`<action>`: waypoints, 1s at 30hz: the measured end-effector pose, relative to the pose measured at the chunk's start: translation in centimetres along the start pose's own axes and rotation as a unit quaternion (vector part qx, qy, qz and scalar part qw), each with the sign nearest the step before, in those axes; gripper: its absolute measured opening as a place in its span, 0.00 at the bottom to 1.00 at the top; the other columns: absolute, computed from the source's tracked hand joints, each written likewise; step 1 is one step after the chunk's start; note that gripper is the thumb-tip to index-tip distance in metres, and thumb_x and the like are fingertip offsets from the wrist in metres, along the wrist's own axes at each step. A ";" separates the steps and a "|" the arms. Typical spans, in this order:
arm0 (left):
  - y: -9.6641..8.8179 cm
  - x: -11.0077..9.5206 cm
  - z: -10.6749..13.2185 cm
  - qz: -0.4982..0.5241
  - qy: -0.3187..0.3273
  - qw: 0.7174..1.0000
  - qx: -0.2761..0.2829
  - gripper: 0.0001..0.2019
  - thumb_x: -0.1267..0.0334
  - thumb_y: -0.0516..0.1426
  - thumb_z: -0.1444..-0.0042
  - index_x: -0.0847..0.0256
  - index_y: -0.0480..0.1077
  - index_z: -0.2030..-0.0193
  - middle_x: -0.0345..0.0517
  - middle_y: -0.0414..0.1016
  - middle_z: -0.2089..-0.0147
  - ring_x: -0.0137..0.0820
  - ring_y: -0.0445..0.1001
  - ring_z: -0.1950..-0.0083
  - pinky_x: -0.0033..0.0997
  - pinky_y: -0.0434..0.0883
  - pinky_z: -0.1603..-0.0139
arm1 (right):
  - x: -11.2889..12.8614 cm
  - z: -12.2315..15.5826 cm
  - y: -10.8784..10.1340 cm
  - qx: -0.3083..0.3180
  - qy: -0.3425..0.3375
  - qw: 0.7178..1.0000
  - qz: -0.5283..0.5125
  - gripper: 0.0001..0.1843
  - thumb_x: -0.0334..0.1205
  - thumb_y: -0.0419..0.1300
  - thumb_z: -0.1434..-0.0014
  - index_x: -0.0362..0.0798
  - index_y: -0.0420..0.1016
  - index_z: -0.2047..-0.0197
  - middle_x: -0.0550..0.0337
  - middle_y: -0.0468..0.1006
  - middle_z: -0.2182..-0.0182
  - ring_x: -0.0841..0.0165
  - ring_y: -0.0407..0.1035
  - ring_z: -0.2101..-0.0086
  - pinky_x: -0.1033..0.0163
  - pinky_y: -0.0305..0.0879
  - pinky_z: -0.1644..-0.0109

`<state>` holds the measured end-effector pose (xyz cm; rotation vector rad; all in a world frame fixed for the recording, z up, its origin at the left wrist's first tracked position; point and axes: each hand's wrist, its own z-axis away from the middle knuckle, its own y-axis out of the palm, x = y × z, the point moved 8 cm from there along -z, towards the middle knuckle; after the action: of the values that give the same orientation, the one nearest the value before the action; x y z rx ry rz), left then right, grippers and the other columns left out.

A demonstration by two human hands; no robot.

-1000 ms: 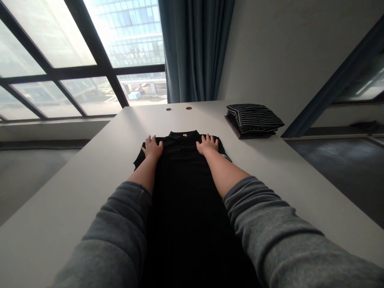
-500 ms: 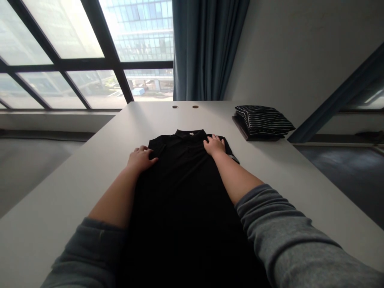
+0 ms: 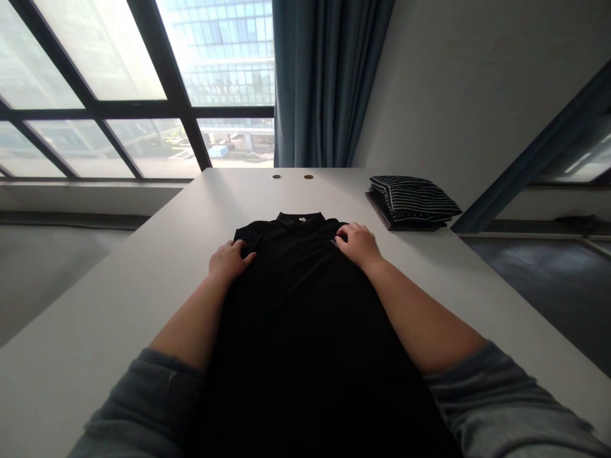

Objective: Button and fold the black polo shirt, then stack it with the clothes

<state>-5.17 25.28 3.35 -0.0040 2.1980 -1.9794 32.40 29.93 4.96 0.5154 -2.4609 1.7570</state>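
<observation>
A solid black colour is seen on the polo shirt (image 3: 296,305), and thin white stripes on black are shown on the folded garment (image 3: 414,197). A mottled grey is seen on the sweatshirt sleeve (image 3: 501,401), dark teal on the curtain (image 3: 324,83), and pale grey on the table (image 3: 119,318).

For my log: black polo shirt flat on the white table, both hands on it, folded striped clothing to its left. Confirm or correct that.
Wrong side: the head view shows the folded striped clothing right of the black polo shirt. The shirt lies flat on the white table, the left hand and right hand on it.
</observation>
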 end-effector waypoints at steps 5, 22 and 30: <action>0.1 0.2 -0.2 -0.018 -0.020 1.000 -0.011 0.22 0.45 0.53 0.33 0.55 0.74 0.43 0.56 0.78 0.45 0.50 0.77 0.44 0.45 0.73 0.46 | -3.1 5.5 -1.1 0.080 -0.015 0.996 0.023 0.20 0.52 0.64 0.38 0.50 0.80 0.47 0.50 0.77 0.50 0.55 0.70 0.49 0.52 0.66 0.41; -1.4 0.2 0.1 -0.091 0.035 0.995 0.021 0.20 0.61 0.57 0.41 0.54 0.74 0.41 0.55 0.80 0.46 0.50 0.79 0.46 0.44 0.74 0.47 | -0.8 5.5 -1.4 0.073 -0.017 0.992 0.102 0.16 0.43 0.56 0.33 0.49 0.83 0.51 0.48 0.81 0.52 0.54 0.65 0.48 0.51 0.58 0.47; -0.5 2.2 -0.3 -0.016 0.039 0.997 0.064 0.27 0.48 0.58 0.40 0.50 0.70 0.34 0.51 0.73 0.36 0.46 0.77 0.40 0.42 0.73 0.40 | -2.4 5.1 -1.5 -0.011 0.011 0.999 0.040 0.14 0.41 0.56 0.36 0.47 0.81 0.55 0.50 0.82 0.60 0.56 0.69 0.53 0.55 0.57 0.49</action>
<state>-7.43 25.24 3.57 0.0567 2.1270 -2.1694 35.77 25.32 3.94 0.3996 -2.5154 1.7519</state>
